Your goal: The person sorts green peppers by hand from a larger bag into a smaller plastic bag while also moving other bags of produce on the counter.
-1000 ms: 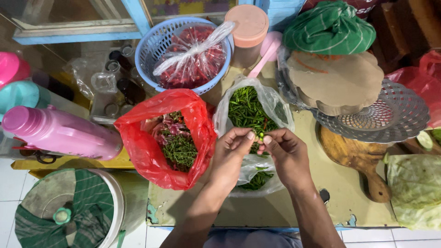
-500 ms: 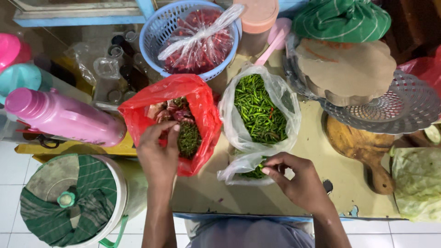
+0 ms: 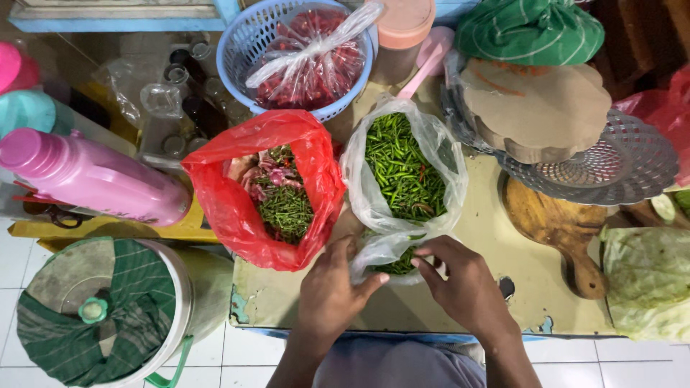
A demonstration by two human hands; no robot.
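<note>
Clear plastic bags, apparently two, hold green chillies (image 3: 402, 169); both hands (image 3: 402, 284) grip the smaller bag (image 3: 388, 255).

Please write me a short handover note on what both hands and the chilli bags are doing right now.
Left hand: at the near edge of the small clear bag, fingers touching its plastic.
Right hand: on the same bag's right side, fingertips pinching the plastic.
Things: the small clear bag holds some green chillies and lies just in front of the large clear bag of green chillies, which stands open. The red bag to its left, open, holds green stems and scraps.
Done: a small portion is in the small bag.
Left: the small bag is not tied; whether it is full enough cannot be told.
</note>
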